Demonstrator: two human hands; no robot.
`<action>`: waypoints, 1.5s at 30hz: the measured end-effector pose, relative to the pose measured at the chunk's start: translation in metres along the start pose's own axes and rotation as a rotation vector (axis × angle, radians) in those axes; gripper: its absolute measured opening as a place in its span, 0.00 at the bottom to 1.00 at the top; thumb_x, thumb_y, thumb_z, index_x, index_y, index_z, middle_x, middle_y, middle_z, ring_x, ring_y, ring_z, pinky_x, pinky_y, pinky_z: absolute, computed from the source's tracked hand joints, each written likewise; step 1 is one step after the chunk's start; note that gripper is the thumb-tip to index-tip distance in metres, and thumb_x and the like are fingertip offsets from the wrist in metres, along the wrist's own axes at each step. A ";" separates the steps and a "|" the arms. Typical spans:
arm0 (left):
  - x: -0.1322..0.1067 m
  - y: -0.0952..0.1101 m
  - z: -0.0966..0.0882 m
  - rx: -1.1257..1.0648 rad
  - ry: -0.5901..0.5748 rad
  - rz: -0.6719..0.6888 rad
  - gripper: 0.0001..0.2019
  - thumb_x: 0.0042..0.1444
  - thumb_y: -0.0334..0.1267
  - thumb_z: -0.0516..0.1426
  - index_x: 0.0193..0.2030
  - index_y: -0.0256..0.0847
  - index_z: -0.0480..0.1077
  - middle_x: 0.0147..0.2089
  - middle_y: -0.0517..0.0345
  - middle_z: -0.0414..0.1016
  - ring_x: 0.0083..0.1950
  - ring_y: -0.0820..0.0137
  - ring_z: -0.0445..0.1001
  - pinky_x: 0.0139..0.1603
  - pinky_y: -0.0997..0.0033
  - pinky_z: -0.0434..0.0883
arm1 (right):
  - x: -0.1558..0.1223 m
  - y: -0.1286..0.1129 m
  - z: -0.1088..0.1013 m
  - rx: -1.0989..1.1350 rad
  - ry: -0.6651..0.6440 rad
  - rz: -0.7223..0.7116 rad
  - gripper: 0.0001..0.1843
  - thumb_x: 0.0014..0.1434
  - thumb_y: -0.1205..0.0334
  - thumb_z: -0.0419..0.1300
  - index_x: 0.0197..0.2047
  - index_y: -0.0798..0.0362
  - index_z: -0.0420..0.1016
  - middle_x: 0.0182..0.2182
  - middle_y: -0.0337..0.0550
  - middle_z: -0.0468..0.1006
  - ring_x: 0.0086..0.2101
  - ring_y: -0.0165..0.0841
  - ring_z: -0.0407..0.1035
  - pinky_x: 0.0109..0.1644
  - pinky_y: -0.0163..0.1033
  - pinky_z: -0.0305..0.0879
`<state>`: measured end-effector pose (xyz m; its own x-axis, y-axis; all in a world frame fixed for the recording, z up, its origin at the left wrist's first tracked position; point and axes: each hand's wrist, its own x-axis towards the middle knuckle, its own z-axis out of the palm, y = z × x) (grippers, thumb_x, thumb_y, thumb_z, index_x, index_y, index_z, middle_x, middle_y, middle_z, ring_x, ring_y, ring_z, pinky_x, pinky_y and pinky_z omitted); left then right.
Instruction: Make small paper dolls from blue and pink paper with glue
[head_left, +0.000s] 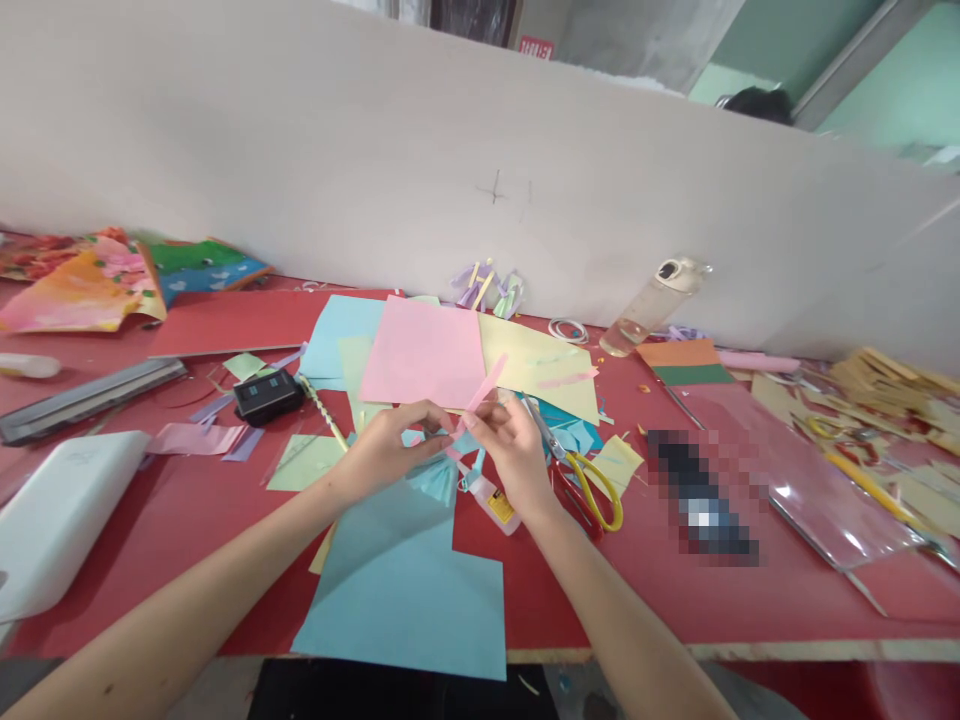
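Close together over the middle of the table, my left hand and my right hand are both closed in a pinch on a narrow pink paper strip. Its free end points up and away between them. Just below my fingertips is a pleated light blue paper piece; my fingers hide where it meets the strip. A small glue bottle with a yellow label lies beneath my right hand. Scissors with yellow handles lie to the right of that hand. Blue paper spreads out under my wrists.
Pink sheet and yellow sheet lie beyond my hands. A clear bottle stands by the white partition. Leftward are a black box and a white device. A clear pouch and paper scraps lie rightward.
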<state>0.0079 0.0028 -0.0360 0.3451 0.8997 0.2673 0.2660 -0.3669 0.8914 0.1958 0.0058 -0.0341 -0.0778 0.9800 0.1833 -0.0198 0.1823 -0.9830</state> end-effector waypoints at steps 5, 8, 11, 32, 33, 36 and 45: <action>0.001 -0.002 -0.002 -0.039 -0.019 -0.004 0.05 0.60 0.37 0.60 0.43 0.41 0.74 0.41 0.56 0.79 0.44 0.67 0.76 0.47 0.67 0.70 | -0.002 0.002 0.001 0.039 0.029 -0.021 0.20 0.55 0.55 0.69 0.46 0.45 0.64 0.30 0.33 0.76 0.33 0.31 0.74 0.39 0.36 0.71; 0.002 0.000 -0.004 -0.052 -0.034 -0.012 0.04 0.60 0.36 0.60 0.41 0.40 0.75 0.42 0.55 0.80 0.45 0.66 0.77 0.49 0.66 0.71 | -0.003 0.001 0.003 -0.004 0.043 -0.093 0.15 0.57 0.56 0.68 0.41 0.45 0.66 0.31 0.34 0.76 0.34 0.31 0.74 0.40 0.36 0.72; 0.003 0.003 -0.005 -0.058 -0.045 -0.028 0.04 0.60 0.35 0.59 0.40 0.40 0.76 0.43 0.54 0.81 0.47 0.65 0.78 0.51 0.65 0.71 | -0.004 -0.001 0.002 -0.057 -0.008 -0.122 0.08 0.58 0.56 0.67 0.34 0.48 0.73 0.33 0.38 0.77 0.36 0.32 0.74 0.41 0.36 0.73; 0.003 0.006 -0.007 -0.033 0.030 -0.056 0.04 0.58 0.37 0.62 0.39 0.42 0.74 0.40 0.58 0.80 0.45 0.67 0.76 0.50 0.66 0.70 | -0.004 0.000 0.002 -0.094 -0.100 -0.046 0.12 0.60 0.51 0.66 0.43 0.46 0.83 0.42 0.42 0.83 0.43 0.37 0.77 0.44 0.39 0.76; 0.003 0.007 -0.007 -0.041 0.027 -0.053 0.04 0.58 0.36 0.62 0.39 0.42 0.74 0.40 0.58 0.80 0.45 0.67 0.76 0.50 0.67 0.70 | -0.003 0.000 0.002 -0.089 -0.105 -0.043 0.12 0.59 0.51 0.66 0.43 0.46 0.82 0.42 0.42 0.83 0.43 0.37 0.78 0.43 0.39 0.76; 0.003 0.006 -0.008 -0.058 0.031 -0.044 0.04 0.58 0.36 0.62 0.40 0.41 0.75 0.41 0.57 0.80 0.45 0.67 0.76 0.50 0.67 0.71 | -0.003 -0.001 0.003 -0.077 -0.121 -0.041 0.12 0.58 0.52 0.68 0.43 0.46 0.82 0.42 0.42 0.82 0.43 0.36 0.77 0.42 0.38 0.76; 0.003 0.006 -0.007 -0.067 0.092 -0.025 0.05 0.56 0.37 0.64 0.39 0.41 0.74 0.38 0.56 0.79 0.44 0.65 0.77 0.47 0.66 0.72 | -0.001 -0.002 0.002 -0.036 -0.138 -0.011 0.10 0.56 0.52 0.69 0.41 0.45 0.83 0.40 0.41 0.83 0.43 0.37 0.77 0.45 0.40 0.76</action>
<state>0.0038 0.0047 -0.0277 0.2542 0.9275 0.2742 0.2122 -0.3300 0.9198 0.1937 0.0041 -0.0318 -0.2141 0.9581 0.1904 0.0147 0.1980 -0.9801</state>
